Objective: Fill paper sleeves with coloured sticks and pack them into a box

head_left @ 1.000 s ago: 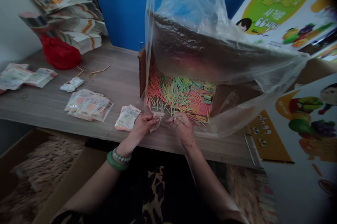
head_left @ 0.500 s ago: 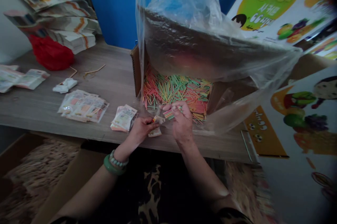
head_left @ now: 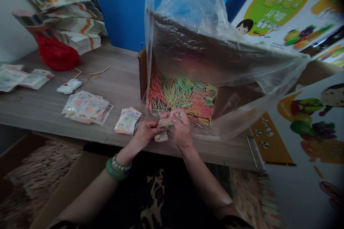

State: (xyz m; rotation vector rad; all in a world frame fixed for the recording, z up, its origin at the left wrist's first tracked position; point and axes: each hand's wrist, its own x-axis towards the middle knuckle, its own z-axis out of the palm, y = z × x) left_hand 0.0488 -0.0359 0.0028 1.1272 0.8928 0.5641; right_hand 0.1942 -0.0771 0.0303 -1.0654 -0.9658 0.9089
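Note:
Between the fingers of my right hand (head_left: pixel 182 128) is a small bundle of coloured sticks (head_left: pixel 168 119), pink, green and yellow. My left hand (head_left: pixel 145 133) pinches a small printed plastic packet (head_left: pixel 161 135), whose upper part meets the bundle's ends; whether the sticks are inside it cannot be made out. In front of both hands, a cardboard box (head_left: pixel 143 73) lined with clear plastic film (head_left: pixel 228 114) holds many loose sticks (head_left: pixel 177 92) of the same colours. Left of my left hand lies a short stack of printed packets (head_left: pixel 128 120).
Further left are filled packets (head_left: pixel 87 108), a crumpled white wad (head_left: pixel 69 86) and more packets (head_left: pixel 36 78). A red bag (head_left: pixel 57 53) stands before stacked bundles (head_left: pixel 80 41) at the back. Printed cartons (head_left: pixel 309 121) flank the right side. The table's front edge (head_left: pixel 215 161) runs close to my body.
My right hand has moved left and slightly down, bringing the sticks against the packet in my left hand. The whole view has shifted a little.

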